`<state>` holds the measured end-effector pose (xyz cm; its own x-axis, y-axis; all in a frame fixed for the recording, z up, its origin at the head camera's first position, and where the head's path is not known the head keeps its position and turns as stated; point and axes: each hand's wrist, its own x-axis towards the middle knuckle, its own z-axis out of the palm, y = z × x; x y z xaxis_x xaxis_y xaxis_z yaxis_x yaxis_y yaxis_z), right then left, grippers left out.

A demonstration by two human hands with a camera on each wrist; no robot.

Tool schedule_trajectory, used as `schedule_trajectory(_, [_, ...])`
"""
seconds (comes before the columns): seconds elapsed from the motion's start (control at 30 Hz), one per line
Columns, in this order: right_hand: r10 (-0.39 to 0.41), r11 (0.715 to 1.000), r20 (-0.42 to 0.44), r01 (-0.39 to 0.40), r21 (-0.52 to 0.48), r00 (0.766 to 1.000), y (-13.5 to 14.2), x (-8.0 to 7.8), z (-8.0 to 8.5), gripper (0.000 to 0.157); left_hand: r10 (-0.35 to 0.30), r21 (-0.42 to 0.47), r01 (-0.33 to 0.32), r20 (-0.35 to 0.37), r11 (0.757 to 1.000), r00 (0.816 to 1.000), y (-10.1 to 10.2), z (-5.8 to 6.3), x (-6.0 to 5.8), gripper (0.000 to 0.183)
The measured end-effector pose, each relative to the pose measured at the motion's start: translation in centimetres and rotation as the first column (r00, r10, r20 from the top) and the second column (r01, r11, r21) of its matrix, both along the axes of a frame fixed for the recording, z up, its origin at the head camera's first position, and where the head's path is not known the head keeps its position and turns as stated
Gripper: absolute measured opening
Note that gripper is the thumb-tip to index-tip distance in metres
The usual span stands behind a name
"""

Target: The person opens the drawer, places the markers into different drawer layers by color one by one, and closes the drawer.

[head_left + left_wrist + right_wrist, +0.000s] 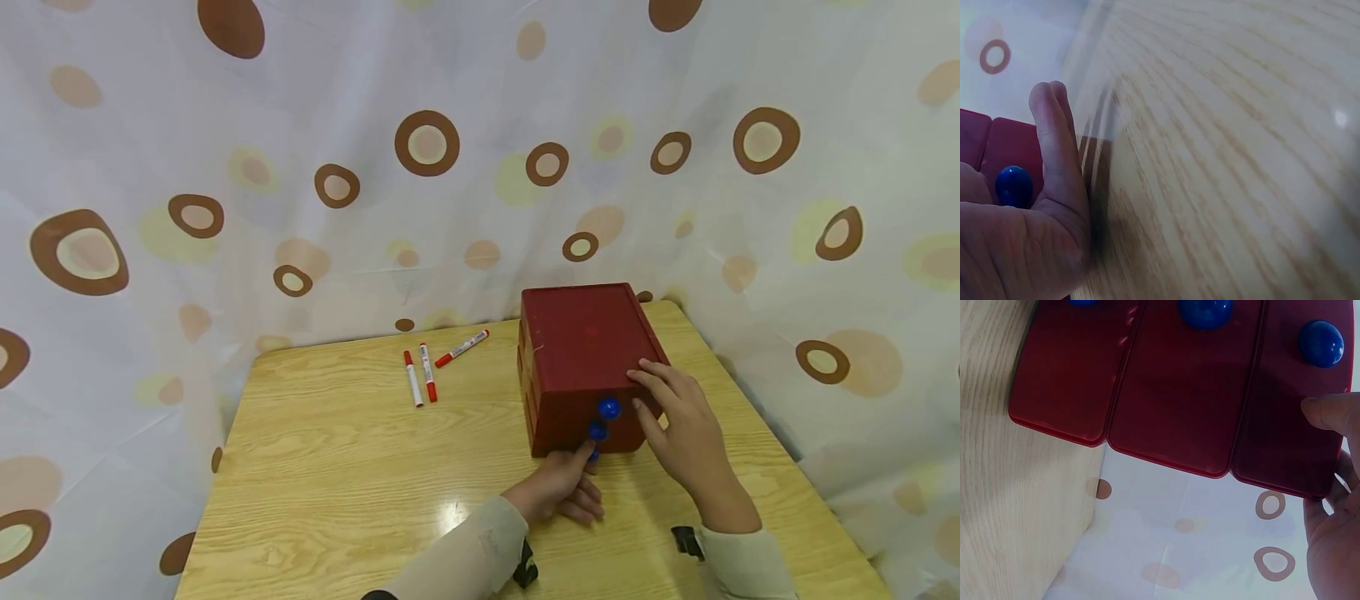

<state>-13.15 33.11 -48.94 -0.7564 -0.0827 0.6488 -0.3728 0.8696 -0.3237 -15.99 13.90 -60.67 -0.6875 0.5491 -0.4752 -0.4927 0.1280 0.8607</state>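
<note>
In the head view a dark red drawer cabinet (pixel 592 337) stands at the right of the table. Three round blue knobs run down its front, one per drawer: top knob (pixel 610 408), middle knob (pixel 597 431), bottom knob (pixel 594 455). My left hand (pixel 558 486) is at the bottom drawer, its thumb beside the bottom knob. In the left wrist view a blue knob (pixel 1015 186) shows between thumb and straight fingers. My right hand (pixel 684 425) holds the cabinet's front right edge. The right wrist view shows its thumb (pixel 1329 412) on the top drawer's front, other fingers round the corner.
Left of the cabinet, three red-capped markers lie on the wooden table (pixel 322 467): one marker (pixel 413 379), a second marker (pixel 428 372) beside it, and a slanted marker (pixel 462 348). A white patterned curtain (pixel 450 208) hangs behind the table and along its sides.
</note>
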Motion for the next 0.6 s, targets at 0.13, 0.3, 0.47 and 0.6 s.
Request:
schedule_trajectory(0.13, [0.001, 1.000, -0.001, -0.001, -0.001, 1.000, -0.03, 0.02, 0.02, 0.045, -0.004, -0.005, 0.004, -0.006, 1.000, 1.000, 0.03, -0.11, -0.08, 0.067])
schedule_trajectory(0.3, [0.000, 1.000, 0.002, 0.000, -0.003, 1.000, 0.02, 0.02, 0.02, 0.045, 0.006, -0.005, -0.006, -0.017, 1.000, 1.000, 0.21, -0.15, -0.10, 0.066])
schedule_trajectory(0.47, [-0.002, 1.000, 0.008, 0.002, -0.006, 1.000, -0.03, 0.06, 0.02, 0.045, 0.007, 0.000, -0.007, -0.018, 1.000, 1.000, 0.25, 0.10, 0.03, 0.065])
schedule_trajectory(0.6, [-0.006, 1.000, 0.008, 0.006, -0.004, 1.000, -0.12, 0.03, 0.07, 0.045, 0.013, 0.000, -0.013, -0.023, 1.000, 1.000, 0.27, 0.49, 0.04, 0.059])
